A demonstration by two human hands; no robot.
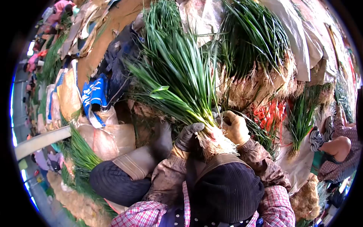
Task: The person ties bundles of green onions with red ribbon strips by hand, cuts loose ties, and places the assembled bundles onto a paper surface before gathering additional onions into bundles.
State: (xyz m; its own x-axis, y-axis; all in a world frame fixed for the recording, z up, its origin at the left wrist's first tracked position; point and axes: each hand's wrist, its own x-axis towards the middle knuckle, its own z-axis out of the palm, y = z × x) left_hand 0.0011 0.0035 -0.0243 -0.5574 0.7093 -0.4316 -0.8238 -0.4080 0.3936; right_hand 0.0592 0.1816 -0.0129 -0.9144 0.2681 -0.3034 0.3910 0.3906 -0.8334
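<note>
Low in the frame my knees (227,193) are bent, and just above them, at centre, is the bunch (189,87): my gloved left hand (189,136) grasps its left side near the base, thumb lying toward the pale stems (206,115), while my gloved right hand (234,128) curls in against the other side; whether those fingers pinch anything, I cannot tell. The roots (219,145) point toward my lap and the leaves (162,68) fan away to the upper left, which I judge keeps the stem ends close to both hands. Farther up, right of centre, a pile (257,41) lies roots toward me too, probably to keep it all facing one way. Below it are red strands (270,113); right of those, a small bunch (300,121) lies near another person's shoe (317,142). Farthest, at upper left, is a person in pink (62,7).
</note>
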